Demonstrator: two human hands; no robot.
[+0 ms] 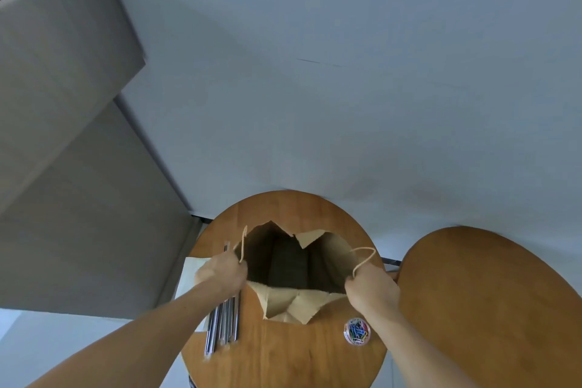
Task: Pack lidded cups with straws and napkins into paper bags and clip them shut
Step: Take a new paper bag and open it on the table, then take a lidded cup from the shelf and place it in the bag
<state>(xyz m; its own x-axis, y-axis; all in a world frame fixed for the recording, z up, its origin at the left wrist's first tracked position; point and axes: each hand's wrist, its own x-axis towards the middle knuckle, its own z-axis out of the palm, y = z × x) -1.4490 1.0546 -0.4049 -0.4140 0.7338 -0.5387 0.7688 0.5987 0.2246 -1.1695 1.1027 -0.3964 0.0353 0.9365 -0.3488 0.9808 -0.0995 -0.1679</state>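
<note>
Head view, looking down. A brown paper bag (333, 250) stands upright near the middle of a round wooden table (283, 356), its mouth pulled wide. The left hand (220, 274) grips the bag's left rim and the right hand (371, 291) grips its right rim, fingers curled on the paper, the two hands well apart across the opening. The left handle (244, 241) loops up just beside the left hand; the right handle (365, 257) arcs above the right hand. Near and far rims fold inward in ragged flaps. The interior is dark; an upright shape shows inside, but what it is cannot be told. Straws (220, 327) lie in a bundle along the table's left edge, partly under the left forearm. A round clear clip box (356, 331) sits near the right edge, just beside the right wrist. Bare wood runs from the bag to the near edge. A second table (488, 309) stands just to the right, with a narrow gap between the rims.
</note>
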